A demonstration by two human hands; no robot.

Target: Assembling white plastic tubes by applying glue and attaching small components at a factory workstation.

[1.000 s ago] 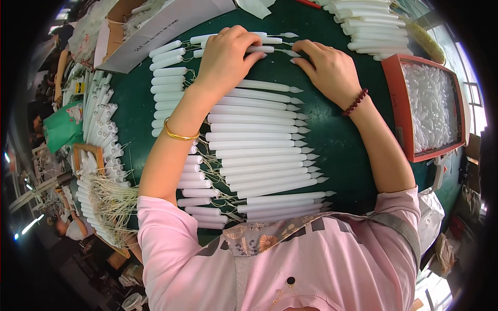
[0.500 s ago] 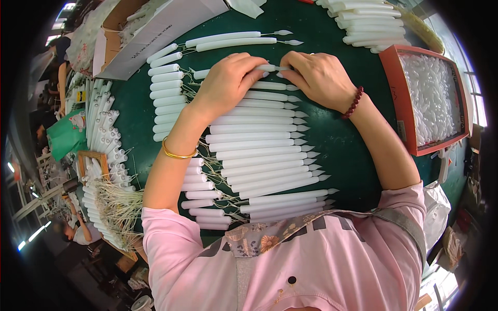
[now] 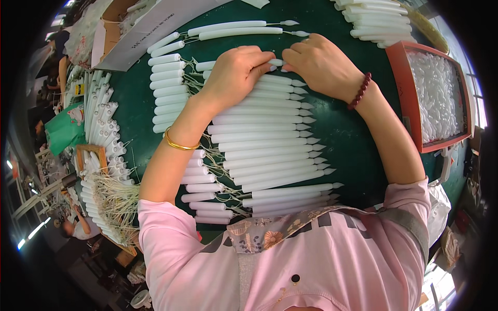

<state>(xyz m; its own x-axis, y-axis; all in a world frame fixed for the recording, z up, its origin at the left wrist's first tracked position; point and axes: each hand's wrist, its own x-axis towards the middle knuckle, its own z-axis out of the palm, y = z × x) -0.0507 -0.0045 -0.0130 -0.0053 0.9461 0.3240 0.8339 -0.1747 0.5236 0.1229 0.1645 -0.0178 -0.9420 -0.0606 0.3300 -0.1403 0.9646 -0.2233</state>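
My left hand point(image 3: 239, 72) is closed around a white electric taper candle tube point(image 3: 277, 62), whose right end pokes out past the fingertips. Against that end, the fingers of my right hand point(image 3: 324, 65) are pinched together; whatever they hold is hidden behind them. Below both hands lies a row of similar white candles point(image 3: 270, 137), side by side, with clear flame-shaped tips point(image 3: 314, 140) pointing right. Thin wires point(image 3: 212, 153) run from their left ends to shorter white tubes point(image 3: 168, 84). Beyond my hands lie two more tipped candles point(image 3: 241, 33).
An orange-red box point(image 3: 398, 98) of clear flame tips stands at the right. White tubes point(image 3: 376, 20) are stacked at the far right. A cardboard box point(image 3: 111, 54) sits far left, near bundled wired tubes point(image 3: 109, 132). The tabletop point(image 3: 347, 140) is green. Other people are at the far left.
Both hands have moved slightly away from me and to the right, and the right hand has turned a little. The whole view has shifted slightly. The left hand still grips the tube.
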